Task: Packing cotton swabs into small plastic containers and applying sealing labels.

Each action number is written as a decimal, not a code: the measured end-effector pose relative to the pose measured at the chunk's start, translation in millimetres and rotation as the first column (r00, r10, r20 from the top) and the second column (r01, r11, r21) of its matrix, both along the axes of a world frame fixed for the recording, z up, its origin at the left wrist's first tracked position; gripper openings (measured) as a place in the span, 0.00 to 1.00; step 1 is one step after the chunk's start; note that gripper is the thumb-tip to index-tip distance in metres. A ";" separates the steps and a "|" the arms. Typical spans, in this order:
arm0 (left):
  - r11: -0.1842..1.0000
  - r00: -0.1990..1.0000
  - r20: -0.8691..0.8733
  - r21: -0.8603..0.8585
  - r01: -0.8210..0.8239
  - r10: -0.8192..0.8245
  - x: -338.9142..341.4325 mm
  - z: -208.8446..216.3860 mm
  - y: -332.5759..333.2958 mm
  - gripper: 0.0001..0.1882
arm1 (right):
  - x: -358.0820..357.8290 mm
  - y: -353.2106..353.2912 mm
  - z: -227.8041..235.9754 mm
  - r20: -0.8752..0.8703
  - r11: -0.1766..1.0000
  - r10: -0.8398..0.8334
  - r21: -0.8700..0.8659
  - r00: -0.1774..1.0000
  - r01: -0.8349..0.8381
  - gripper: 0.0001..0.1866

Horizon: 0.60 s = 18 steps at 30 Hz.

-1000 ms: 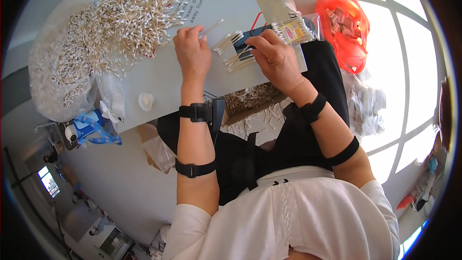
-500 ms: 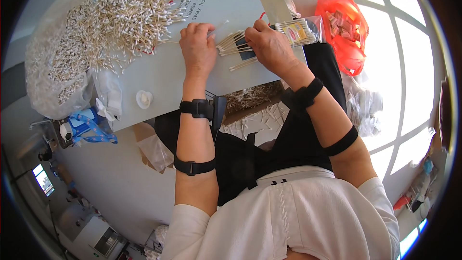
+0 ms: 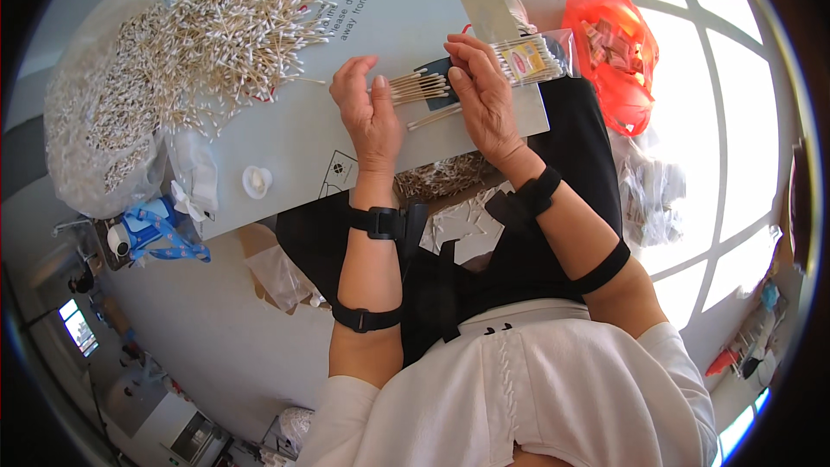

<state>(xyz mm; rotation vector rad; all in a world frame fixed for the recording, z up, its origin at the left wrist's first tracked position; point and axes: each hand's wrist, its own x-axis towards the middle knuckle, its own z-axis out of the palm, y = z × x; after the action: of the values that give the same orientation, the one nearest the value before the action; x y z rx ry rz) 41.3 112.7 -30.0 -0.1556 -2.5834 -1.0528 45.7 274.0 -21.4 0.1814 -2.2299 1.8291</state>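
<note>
A small bundle of cotton swabs (image 3: pixel 418 86) with white tips lies crosswise between my hands at the table's near right part. My left hand (image 3: pixel 370 117) is curled at the bundle's left ends, its thumb apart from the bent fingers. My right hand (image 3: pixel 484 104) presses at the right ends, with the thumb tip against them. Some of the fingers' contact is hidden. Below the bundle, a few loose swabs reach under my right hand. A dark patch (image 3: pixel 437 102) shows beneath the bundle. Just right of my right hand lies a clear bag of swabs with a yellow label (image 3: pixel 526 62).
A large heap of loose swabs (image 3: pixel 233 30) covers the table's left, beside a full clear bag (image 3: pixel 104 121). A small white round dish (image 3: pixel 257 181) stands nearer me. A red plastic bag (image 3: pixel 612 52) is to the right. An open box of swabs (image 3: pixel 445 176) sits below the table edge.
My left hand has moved right and slightly nearer, to the bundle's left ends. My right hand has opened out from over the swabs to their right ends. The bundle is tighter and more even.
</note>
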 end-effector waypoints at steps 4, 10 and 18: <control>0.828 0.996 0.076 0.553 -0.089 0.056 9.1 -1.0 10.8 0.23 | 2.8 -6.5 -8.0 0.034 0.983 0.023 -0.180 0.999 -0.016 0.17; 0.742 0.992 0.125 0.665 -0.089 0.008 13.3 -0.4 33.1 0.26 | -0.2 -12.4 -12.5 0.074 0.965 0.006 -0.262 0.997 0.014 0.17; 0.751 0.994 0.110 0.656 -0.076 0.005 11.1 1.9 36.9 0.26 | -17.6 -6.2 -6.2 0.003 0.993 -0.007 -0.122 1.000 0.007 0.16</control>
<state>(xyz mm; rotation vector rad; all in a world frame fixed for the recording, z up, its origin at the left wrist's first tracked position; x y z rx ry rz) 52.4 149.6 -28.1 0.1391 -2.1055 -1.9228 28.1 267.7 -27.7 0.1486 -2.1090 1.9554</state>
